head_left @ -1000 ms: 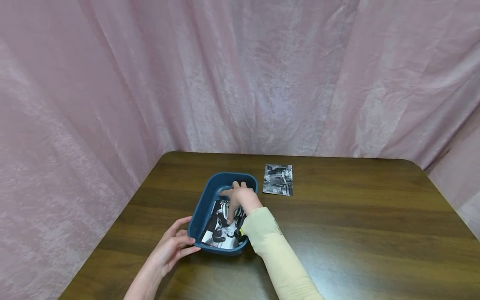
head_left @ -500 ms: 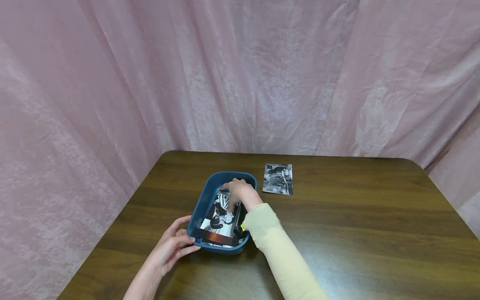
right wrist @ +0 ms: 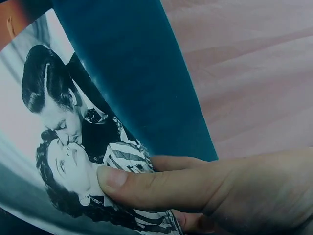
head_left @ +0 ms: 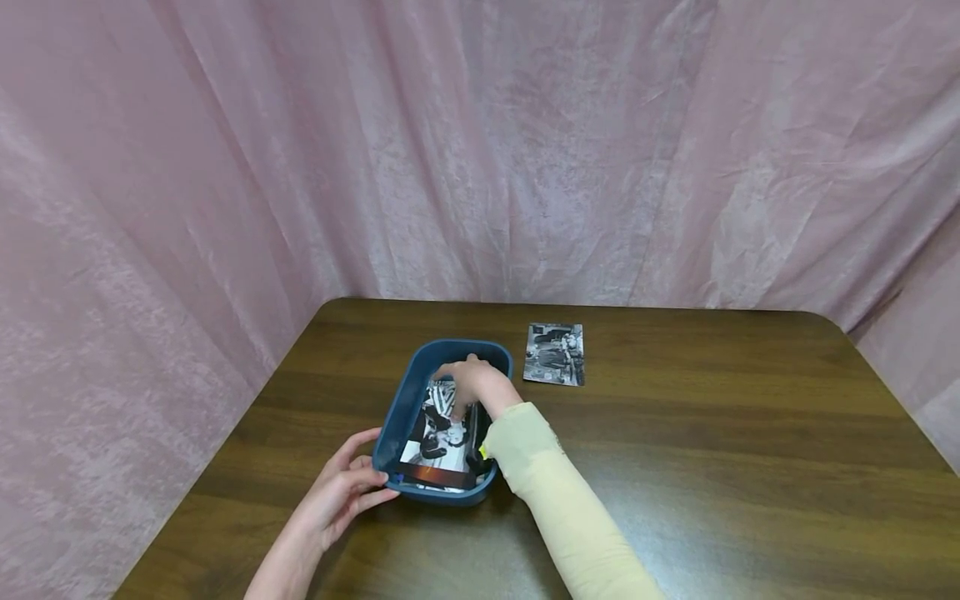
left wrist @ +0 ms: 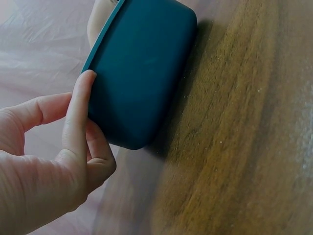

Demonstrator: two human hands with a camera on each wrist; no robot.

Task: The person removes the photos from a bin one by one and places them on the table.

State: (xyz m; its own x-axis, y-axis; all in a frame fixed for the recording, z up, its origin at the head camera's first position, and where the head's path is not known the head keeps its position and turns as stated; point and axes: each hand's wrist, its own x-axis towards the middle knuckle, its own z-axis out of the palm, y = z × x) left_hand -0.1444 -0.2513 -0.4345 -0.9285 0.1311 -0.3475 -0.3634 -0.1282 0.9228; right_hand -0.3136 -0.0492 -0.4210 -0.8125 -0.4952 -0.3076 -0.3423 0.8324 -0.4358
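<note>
A deep blue plastic box [head_left: 397, 421] stands on the table, slightly angled. My left hand [head_left: 337, 492] holds its near left corner; in the left wrist view, the thumb and fingers grip the box wall [left wrist: 142, 73] at the corner. Inside the box, my right hand [head_left: 480, 387] pinches a black-and-white photo [head_left: 435, 437] at its far end. The right wrist view shows the thumb on the printed face, with a couple leaning close together on the photo [right wrist: 58, 161], and fingers partly hidden behind. Under its near edge lies a dark picture with an orange glow [head_left: 438, 476].
Another black-and-white photo [head_left: 553, 355] lies flat on the brown wooden table [head_left: 720, 433], right of the box. A black object [head_left: 474, 437] with a yellow spot [head_left: 484, 452] is by the box's right wall, partly hidden by the sleeve. Pink curtains [head_left: 480, 150] hang behind the table.
The right hand's fingers have drawn together on the photo, which has shifted toward the box's far end. This uncovered the orange-and-dark picture below. The left hand has kept its hold.
</note>
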